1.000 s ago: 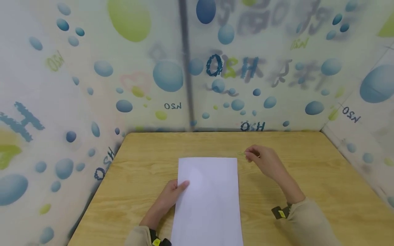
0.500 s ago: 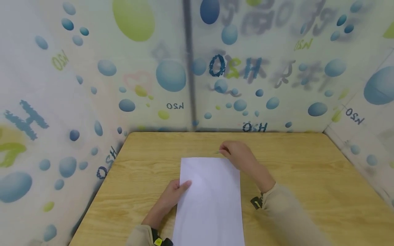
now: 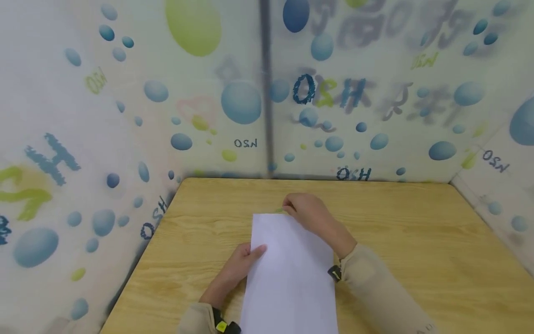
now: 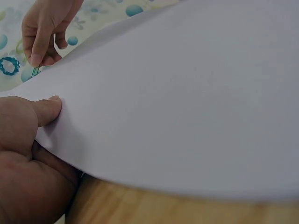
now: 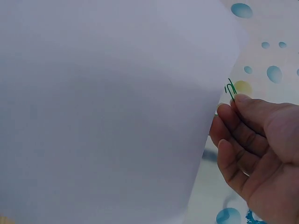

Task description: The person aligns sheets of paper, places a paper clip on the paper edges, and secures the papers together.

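A white sheet of paper point(image 3: 292, 278) is held up over the table, its far edge toward the back wall. My left hand point(image 3: 238, 266) grips its left edge, thumb on top and the other fingers underneath; the left wrist view shows this thumb pressing on the paper point(image 4: 163, 93). At the far edge my right hand point(image 3: 310, 213) pinches a green paper clip point(image 5: 231, 89) between thumb and forefinger. In the right wrist view the clip's looped end sticks out past the fingertips, close beside the paper's edge. From the left wrist, the right hand point(image 4: 49, 32) appears beyond the paper.
A light wooden table point(image 3: 400, 227) spreads around the paper on both sides. Behind it stands a pale wall point(image 3: 208, 69) printed with blue and green drops and lettering. Similar side walls flank the table. Each wrist carries a black strap point(image 3: 335, 272).
My right hand has moved left from beyond the paper's right side to its far edge, carrying the paper clip. The left hand keeps its grip on the paper. The head view has shifted slightly.
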